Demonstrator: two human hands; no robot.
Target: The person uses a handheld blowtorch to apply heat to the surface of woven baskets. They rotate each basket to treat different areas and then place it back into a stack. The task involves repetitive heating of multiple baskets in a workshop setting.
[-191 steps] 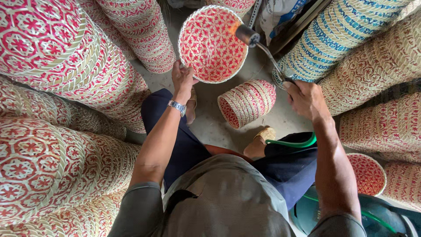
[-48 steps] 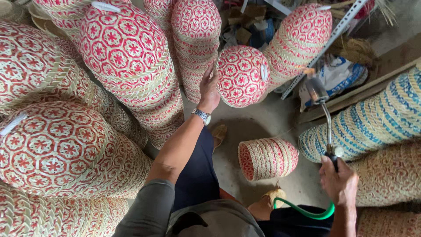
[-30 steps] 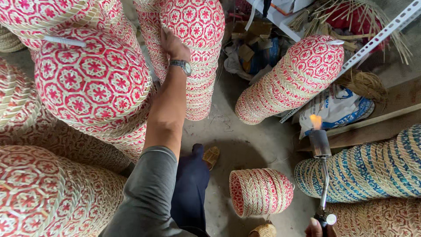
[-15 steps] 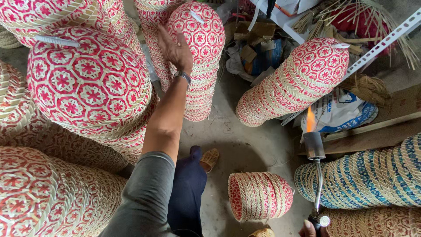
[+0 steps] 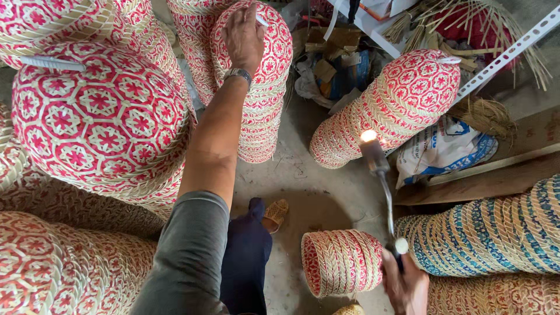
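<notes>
A gas torch point(image 5: 382, 192) with a lit tip is gripped by its handle in the right hand point(image 5: 404, 283), low at the frame's edge, fingers closed around it. Just left of that hand a short stack of red-and-straw woven baskets point(image 5: 340, 261) lies on its side on the concrete floor point(image 5: 315, 189), where a bare strip is left open between the two hands. Right of the torch a blue-patterned basket stack point(image 5: 484, 233) lies close by. Beyond the flame a leaning red basket stack point(image 5: 388, 108) is seen, with a printed sack point(image 5: 446, 149) beside it. Farther up, the left hand point(image 5: 243, 32) is laid, fingers curled, over the top of an upright basket stack point(image 5: 262, 87); a large domed basket point(image 5: 99, 116) crowds its left side.
</notes>
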